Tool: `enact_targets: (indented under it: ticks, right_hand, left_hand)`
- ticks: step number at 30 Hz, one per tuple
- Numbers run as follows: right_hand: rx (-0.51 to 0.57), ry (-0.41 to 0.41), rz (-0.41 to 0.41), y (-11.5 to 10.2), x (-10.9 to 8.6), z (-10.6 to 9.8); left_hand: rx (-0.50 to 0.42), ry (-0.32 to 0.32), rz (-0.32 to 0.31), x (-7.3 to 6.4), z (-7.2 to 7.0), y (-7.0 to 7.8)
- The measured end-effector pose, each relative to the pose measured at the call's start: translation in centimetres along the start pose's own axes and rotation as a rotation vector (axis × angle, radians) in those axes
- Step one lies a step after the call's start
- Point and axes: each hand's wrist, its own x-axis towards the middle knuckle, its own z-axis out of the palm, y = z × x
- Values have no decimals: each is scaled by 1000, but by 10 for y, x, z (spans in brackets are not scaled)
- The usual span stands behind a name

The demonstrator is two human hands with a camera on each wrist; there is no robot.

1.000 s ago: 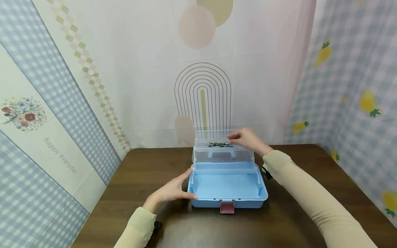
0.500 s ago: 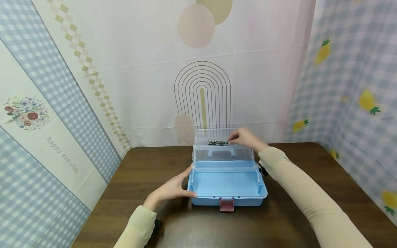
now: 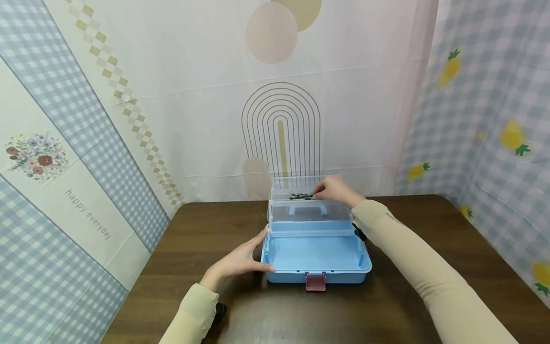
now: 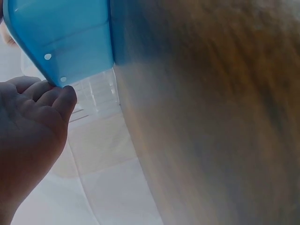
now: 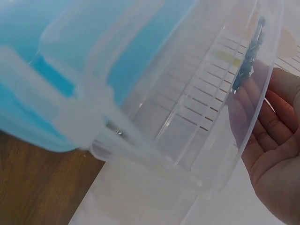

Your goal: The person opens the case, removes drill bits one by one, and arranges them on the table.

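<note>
A light blue plastic toolbox (image 3: pixel 339 277) stands unlatched, its clear upper tray and lid (image 3: pixel 281 214) raised behind. Dark, shiny thin metal pieces, perhaps screws or drill bits (image 3: pixel 298 196), lie bunched in the raised clear part. My left hand (image 3: pixel 240 260) holds the box's left end, thumb on the front rim and fingers along the side; its fingertips bend against the blue wall in the left wrist view. With thumb and fingertips together, my right hand (image 3: pixel 337 189) pinches at the right end of the bunch. Through the clear wall (image 5: pixel 211 154) its fingers show, though their tips are partly hidden.
A pink latch (image 3: pixel 315 283) hangs at the box's front. The box's blue bottom compartment (image 3: pixel 315 253) faces up. Beneath is a dark wooden table (image 3: pixel 206 224). Patterned cloths (image 3: pixel 206 119) hang close behind and on both sides.
My right hand has moved slightly left and down into the metal pieces, now covering their right end. The left hand stays on the box.
</note>
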Motion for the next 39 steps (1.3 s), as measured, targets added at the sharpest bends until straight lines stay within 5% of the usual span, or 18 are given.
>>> enact_targets:
  ticks: [9, 24, 39]
  right_hand:
    - [-33, 29, 12, 3, 9, 10]
    - [-112, 23, -30, -18, -5, 6]
    - [-88, 85, 5, -20, -33, -32]
  left_hand:
    - [15, 7, -3, -1, -1, -1]
    - [32, 11, 8, -13, -6, 2]
    - [37, -4, 5, -16, 6, 24]
